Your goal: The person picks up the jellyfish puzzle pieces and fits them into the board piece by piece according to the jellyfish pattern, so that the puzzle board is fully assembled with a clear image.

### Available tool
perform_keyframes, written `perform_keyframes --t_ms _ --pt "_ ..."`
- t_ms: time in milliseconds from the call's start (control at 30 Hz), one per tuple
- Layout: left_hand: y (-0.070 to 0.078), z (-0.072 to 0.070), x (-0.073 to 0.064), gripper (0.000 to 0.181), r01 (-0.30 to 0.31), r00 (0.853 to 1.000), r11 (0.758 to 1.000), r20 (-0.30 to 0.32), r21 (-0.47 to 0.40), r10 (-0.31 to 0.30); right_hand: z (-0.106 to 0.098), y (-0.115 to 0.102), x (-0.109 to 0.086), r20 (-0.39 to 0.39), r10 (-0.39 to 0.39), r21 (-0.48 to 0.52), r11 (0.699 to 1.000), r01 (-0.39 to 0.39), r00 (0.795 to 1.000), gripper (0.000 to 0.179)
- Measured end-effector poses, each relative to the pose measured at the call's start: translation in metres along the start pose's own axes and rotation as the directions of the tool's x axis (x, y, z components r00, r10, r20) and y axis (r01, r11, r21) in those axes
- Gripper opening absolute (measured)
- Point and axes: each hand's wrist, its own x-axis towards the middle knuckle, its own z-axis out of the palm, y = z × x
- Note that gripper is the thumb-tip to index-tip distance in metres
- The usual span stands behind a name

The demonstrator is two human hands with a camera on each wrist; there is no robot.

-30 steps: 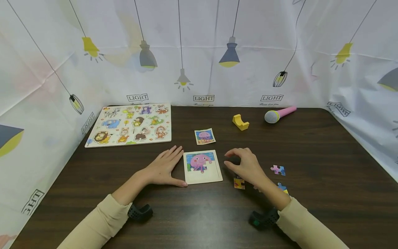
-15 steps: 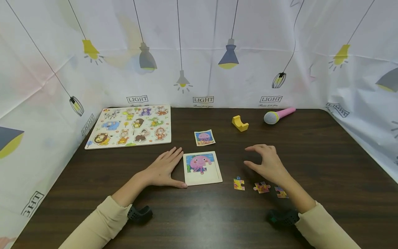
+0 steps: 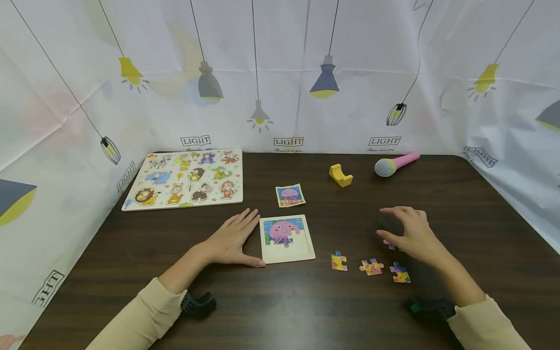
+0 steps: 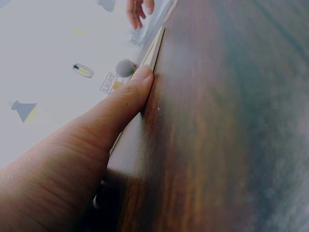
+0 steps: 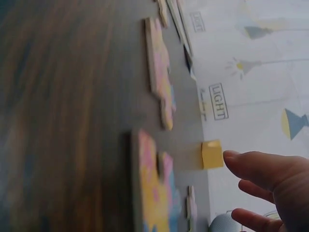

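My left hand (image 3: 229, 243) lies spread on the table, its fingertips and thumb at the left edge of a small wooden jigsaw tray (image 3: 290, 254). Part of a pink octopus picture fills the tray's upper portion; the lower right shows bare wood. In the left wrist view the thumb rests against the tray's edge (image 4: 153, 54). My right hand (image 3: 413, 236) hovers with thumb and fingers apart, holding nothing. Beneath it a pink jigsaw piece (image 3: 388, 244) is partly hidden. Closer to me lie a yellow piece (image 3: 339, 262), a pink-and-yellow piece (image 3: 371, 267) and a blue-and-yellow piece (image 3: 401, 275).
Behind the tray lies a small octopus picture card (image 3: 290, 195). An animal puzzle board (image 3: 188, 180) sits at the back left. A yellow curved block (image 3: 341, 176) and a pink toy microphone (image 3: 395, 164) are at the back right. A lamp-patterned cloth (image 3: 288, 73) hangs behind the table.
My right hand has moved rightward from beside the tray, past the near pieces, to above the far-right pink piece, its thumb and fingers spread wider. My left hand stays at the tray.
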Motion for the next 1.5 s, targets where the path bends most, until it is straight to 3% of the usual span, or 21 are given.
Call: perform_keyframes --t_ms 233,533,867,1033,1267,1500 --pt "-0.001 0.002 0.000 0.115 0.007 1.000 1.000 -0.003 0.008 -0.007 -0.001 0.017 -0.011 0.034 -0.022 0.024 0.999 0.021 0.999 0.049" --pt "0.000 -0.001 -0.001 0.114 0.006 1.000 1.000 -0.005 -0.004 -0.006 0.002 0.032 -0.026 0.129 0.030 0.217 0.974 -0.057 0.991 0.037" --pt "-0.001 0.000 -0.001 0.114 0.010 1.000 1.000 0.003 -0.003 -0.010 0.004 0.035 -0.029 0.133 0.083 0.200 0.974 -0.109 0.988 0.023" --pt "-0.001 0.001 0.001 0.114 0.007 1.000 1.000 -0.003 -0.006 -0.007 0.005 0.035 -0.030 0.122 0.090 0.190 0.975 -0.112 0.988 0.023" --pt "0.000 0.001 0.001 0.115 0.009 1.000 1.000 0.004 -0.004 -0.009 0.004 0.029 -0.031 0.118 0.159 0.159 0.971 -0.176 0.980 0.022" --pt "-0.002 0.001 0.001 0.116 0.001 1.000 1.000 -0.008 0.009 -0.001 0.006 0.023 -0.026 0.067 0.109 0.173 0.978 -0.119 0.992 0.015"
